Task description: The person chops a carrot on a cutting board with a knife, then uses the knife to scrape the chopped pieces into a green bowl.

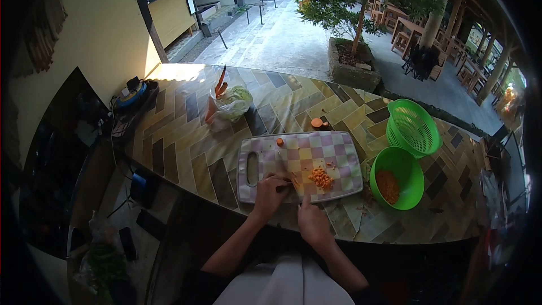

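A checkered cutting board (339,158) lies on the patterned table, with a small heap of diced carrot (320,178) on its right half. My right hand (313,223) is closed around a knife handle (306,199) at the board's front edge. To its left, my left hand (271,194) rests on the board with bent fingers, pressed on thin carrot strips (295,180). A carrot piece (279,142) sits near the board's top edge. Just beyond the board are more carrot pieces (317,122).
A green bowl (415,183) with orange bits and a green basket (415,127) stand right of the board. A plastic bag (234,104) with carrots is at the back left. Cables and a blue device (131,97) lie at the table's left edge.
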Demonstrator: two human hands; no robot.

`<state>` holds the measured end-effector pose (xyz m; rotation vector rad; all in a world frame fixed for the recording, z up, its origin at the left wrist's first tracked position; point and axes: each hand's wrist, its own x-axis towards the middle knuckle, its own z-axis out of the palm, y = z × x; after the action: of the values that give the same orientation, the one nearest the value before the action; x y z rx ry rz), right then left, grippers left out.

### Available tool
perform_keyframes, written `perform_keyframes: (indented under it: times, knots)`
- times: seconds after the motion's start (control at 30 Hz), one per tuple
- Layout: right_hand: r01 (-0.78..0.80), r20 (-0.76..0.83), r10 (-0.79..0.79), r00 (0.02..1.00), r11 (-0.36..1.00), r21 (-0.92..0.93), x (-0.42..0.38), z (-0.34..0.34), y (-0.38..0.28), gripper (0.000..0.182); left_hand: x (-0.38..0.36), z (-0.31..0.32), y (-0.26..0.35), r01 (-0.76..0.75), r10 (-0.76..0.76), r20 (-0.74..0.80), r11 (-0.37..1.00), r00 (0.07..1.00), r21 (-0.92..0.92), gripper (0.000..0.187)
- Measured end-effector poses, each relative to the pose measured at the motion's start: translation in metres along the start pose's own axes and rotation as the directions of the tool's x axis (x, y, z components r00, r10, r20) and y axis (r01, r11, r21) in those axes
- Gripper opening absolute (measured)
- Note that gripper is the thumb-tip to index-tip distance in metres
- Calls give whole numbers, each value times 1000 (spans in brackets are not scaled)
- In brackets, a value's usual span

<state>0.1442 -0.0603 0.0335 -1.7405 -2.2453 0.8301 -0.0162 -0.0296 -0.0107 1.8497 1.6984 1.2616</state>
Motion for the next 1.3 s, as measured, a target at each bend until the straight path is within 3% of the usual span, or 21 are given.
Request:
perform_keyframes:
  times: [0.23, 0.33, 0.53, 0.63, 0.73, 0.83, 1.03, 1.13, 1.3]
  knots:
    - [144, -24, -144, 989, 946, 290, 7, -1, 26, 28, 4, -4, 8, 71, -71, 9, 997, 997, -14, 18]
    - [69, 49, -78, 996, 983, 168, -4, -10, 17, 27, 3, -3, 7, 89, -88, 27, 996, 996, -18, 18]
    - [33, -13, -34, 999, 999, -32, -2, 10, 2, 25, 0, -4, 2, 71, -72, 29, 997, 997, 29, 18]
    - [10, -32, -11, 999, 1000, -19, 10, 15, -3, 25, 1, -6, 7, 73, -73, 28, 997, 997, 17, 18]
    - [79, -27, -76, 997, 978, 191, 17, 6, 14, 26, -1, -6, 9, 131, -130, 40, 990, 991, -47, 17]
    - [103, 32, -115, 993, 959, 263, 6, -8, 22, 27, 4, -7, 7, 145, -143, 52, 989, 988, -42, 17]
    - [7, 102, -21, 995, 991, 135, -1, -15, 7, 26, 5, -9, 1, 131, -130, 67, 991, 989, -14, 17]
    - [32, 31, -33, 999, 999, 9, 6, 3, 1, 26, 1, -5, 0, 126, -126, 23, 992, 992, -14, 17]
    - [77, 14, -81, 997, 979, 188, 9, 0, 13, 26, -1, -6, 5, 196, -197, 0, 980, 980, -32, 23]
